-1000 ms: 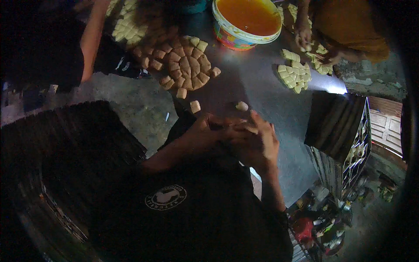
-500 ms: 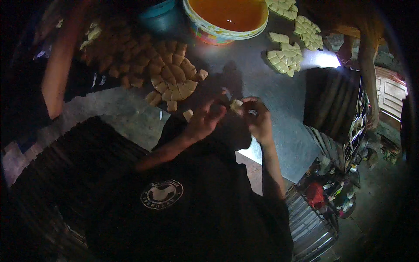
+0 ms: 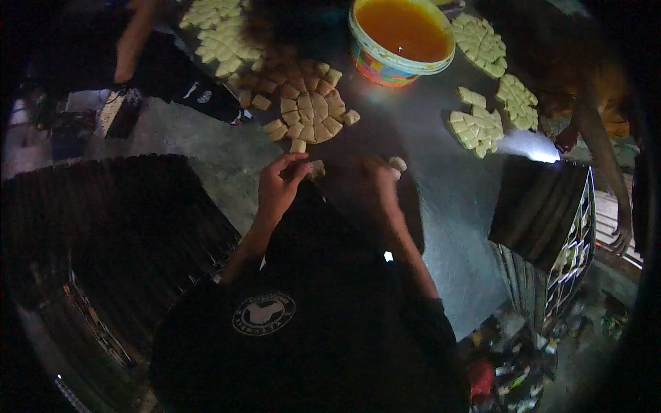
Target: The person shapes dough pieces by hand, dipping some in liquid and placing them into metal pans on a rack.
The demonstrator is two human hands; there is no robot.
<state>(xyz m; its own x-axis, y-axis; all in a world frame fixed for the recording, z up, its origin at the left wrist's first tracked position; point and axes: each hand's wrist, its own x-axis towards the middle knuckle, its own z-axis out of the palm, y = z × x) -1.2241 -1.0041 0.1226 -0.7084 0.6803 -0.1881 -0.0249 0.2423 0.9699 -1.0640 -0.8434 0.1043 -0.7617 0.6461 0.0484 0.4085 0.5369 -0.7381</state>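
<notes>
My left hand (image 3: 279, 182) reaches in at the near edge of the dark table, thumb and forefinger closing on the left side of a small tan dough piece (image 3: 317, 169). Just beyond those fingers lies another dough piece (image 3: 297, 146), at the near tip of a shaded cluster of cut dough pieces (image 3: 313, 113). Motion smears my right hand (image 3: 381, 180), its fingers too blurred to read. A pale, rounded dough piece (image 3: 398, 164) shows against its right side. Whether that piece is held or rests on the table, I cannot tell.
A bucket of orange liquid (image 3: 403, 31) stands at the far middle of the table (image 3: 454, 227). Paler dough clusters (image 3: 476, 127) lie to the right and far left (image 3: 224, 41). Other people's arms appear at left (image 3: 131, 51) and right (image 3: 606, 148). Dark slatted surfaces flank me.
The view has shifted, showing more floor at left. My left hand has moved to the loose dough piece; my right hand, earlier pinching a pale piece, is now blurred with a piece beside it.
</notes>
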